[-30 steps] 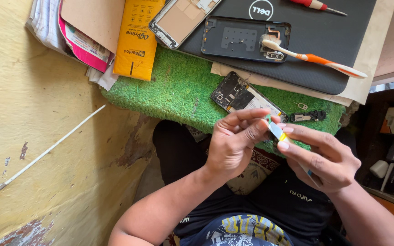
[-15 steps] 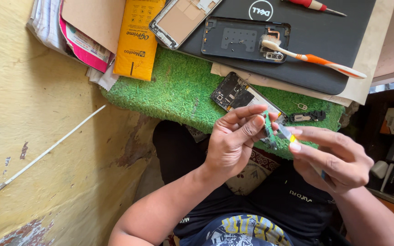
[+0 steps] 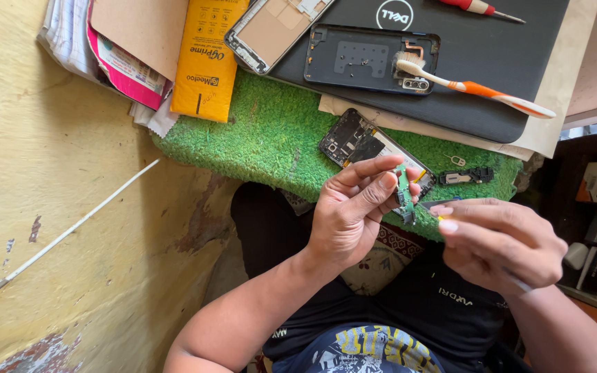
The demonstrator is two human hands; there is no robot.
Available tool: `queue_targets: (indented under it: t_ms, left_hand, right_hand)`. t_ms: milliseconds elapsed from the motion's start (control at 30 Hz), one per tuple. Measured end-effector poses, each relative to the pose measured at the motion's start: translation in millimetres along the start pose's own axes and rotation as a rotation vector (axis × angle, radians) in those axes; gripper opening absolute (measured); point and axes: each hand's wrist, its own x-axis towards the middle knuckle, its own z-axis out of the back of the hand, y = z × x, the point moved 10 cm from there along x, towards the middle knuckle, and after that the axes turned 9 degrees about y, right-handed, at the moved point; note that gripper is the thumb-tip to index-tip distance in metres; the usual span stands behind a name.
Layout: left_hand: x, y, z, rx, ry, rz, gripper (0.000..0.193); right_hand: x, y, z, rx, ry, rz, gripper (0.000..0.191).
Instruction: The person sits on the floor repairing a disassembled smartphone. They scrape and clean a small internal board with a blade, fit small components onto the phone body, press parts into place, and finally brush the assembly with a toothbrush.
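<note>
My left hand (image 3: 354, 211) pinches a small green circuit board (image 3: 403, 195) between thumb and fingers, held upright over the edge of the green grass mat (image 3: 271, 138). My right hand (image 3: 502, 242) is closed around a thin metal tool (image 3: 435, 205) whose tip points at the board from the right. Just behind the board, an opened phone body (image 3: 357, 141) lies on the mat with its insides showing.
A dark phone back cover (image 3: 361, 62), a toothbrush with an orange grip (image 3: 478, 88) and a red-handled screwdriver (image 3: 478, 8) lie on a black laptop (image 3: 478, 48). A phone frame (image 3: 274, 31), a yellow packet (image 3: 205, 59) and small black parts (image 3: 468, 176) are nearby. A yellow wall (image 3: 50, 207) is at left.
My right hand has drawn back to the right and lower. The green board, earlier hidden between both hands, now stands in my left fingers with the tool tip beside it.
</note>
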Motion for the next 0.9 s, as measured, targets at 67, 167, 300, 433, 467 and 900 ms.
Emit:
queue_targets:
  t_ms: [67,167,300,433,467,900]
  left_hand:
    - [-1,0,-1,-0.005,0.015,-0.006,0.020]
    - [-2,2,1,0.011,-0.006,0.007,0.026]
    - [-3,2,4,-0.010,-0.043,0.011,0.027]
    - [-2,1,3,-0.018,-0.030,0.006,0.027]
    - [-2,1,2,-0.018,-0.025,0.004,0.027]
    - [-3,2,-1,-0.021,-0.003,-0.008,0.023]
  right_hand:
    - [-7,-11,0,-0.003,-0.001,-0.123,0.017]
    - [-22,-32,-6,0.259,-0.050,-0.305,0.021]
    - [-47,-64,-27,0.914,-0.246,-0.583,0.029]
    - [-43,-56,-23,0.800,-0.191,-0.484,0.029]
    - [-42,-52,-20,0.674,-0.154,-0.469,0.029]
    - [-44,-40,-13,0.368,-0.115,-0.361,0.031]
